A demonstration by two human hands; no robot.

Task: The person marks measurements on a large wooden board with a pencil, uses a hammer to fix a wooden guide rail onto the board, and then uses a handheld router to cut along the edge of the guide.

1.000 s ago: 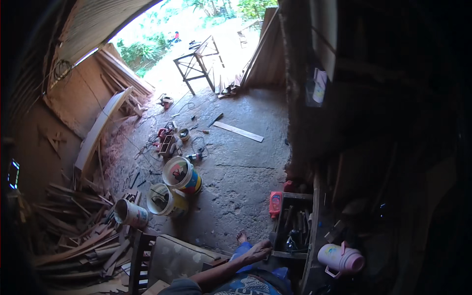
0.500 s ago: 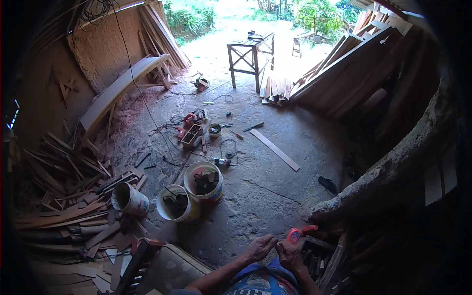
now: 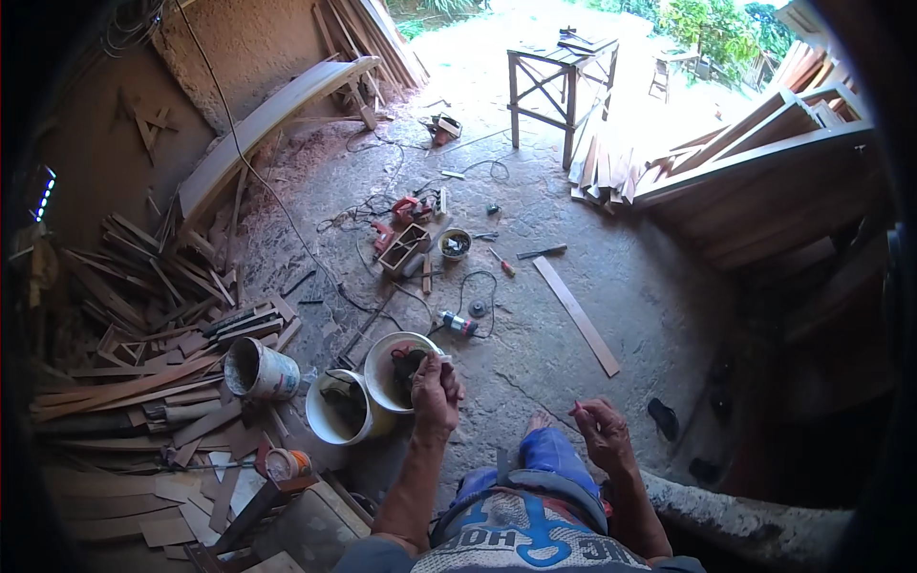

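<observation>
My left hand [image 3: 435,393] is closed, raised in front of the white buckets, with a small pale piece [image 3: 445,359] sticking out at its fingertips. My right hand [image 3: 604,436] hangs over the floor beside my knee, its fingers pinched on a small red thing [image 3: 575,409] too small to name. Behind my left hand stands a white bucket [image 3: 382,346] with dark items inside, partly hidden by the hand. A second white bucket [image 3: 336,432] touches it on the left. My legs in blue trousers [image 3: 554,463] show between my forearms.
A wooden strip [image 3: 577,317], a power tool [image 3: 458,324], an open wooden box [image 3: 405,250] and cables lie on the floor ahead. Wood offcuts [image 3: 143,392] pile up at the left. An orange tub [image 3: 287,464] sits on a chair arm. A wooden table [image 3: 564,57] stands far off.
My hands, close together before, are now apart, the left one raised toward the buckets. The view has turned, and the red container beside my right hand is out of sight.
</observation>
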